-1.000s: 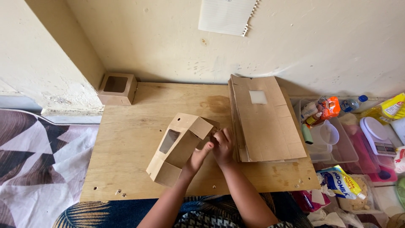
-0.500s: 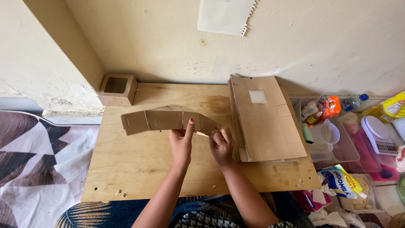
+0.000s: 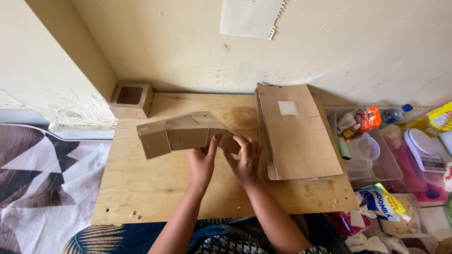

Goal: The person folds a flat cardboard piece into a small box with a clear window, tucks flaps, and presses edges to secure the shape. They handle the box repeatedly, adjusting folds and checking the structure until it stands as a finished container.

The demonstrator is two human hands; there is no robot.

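A brown cardboard box blank (image 3: 181, 131), partly folded, is held above the wooden board (image 3: 155, 193). My left hand (image 3: 203, 162) grips its lower edge near the middle, thumb up against the panel. My right hand (image 3: 245, 157) holds the small flap at the blank's right end. Both hands sit close together just left of a stack of flat cardboard blanks (image 3: 296, 131), the top one with a clear window patch.
A finished small brown box with a window (image 3: 132, 99) stands at the board's far left corner by the wall. Clear plastic tubs (image 3: 376, 160) with bottles, packets and a scale crowd the right side. A patterned cloth (image 3: 37, 188) lies left.
The blank was first a half-formed box tilted on the board. It was then opened out long and flat, and now its panels are bending into shape again, still in both hands.
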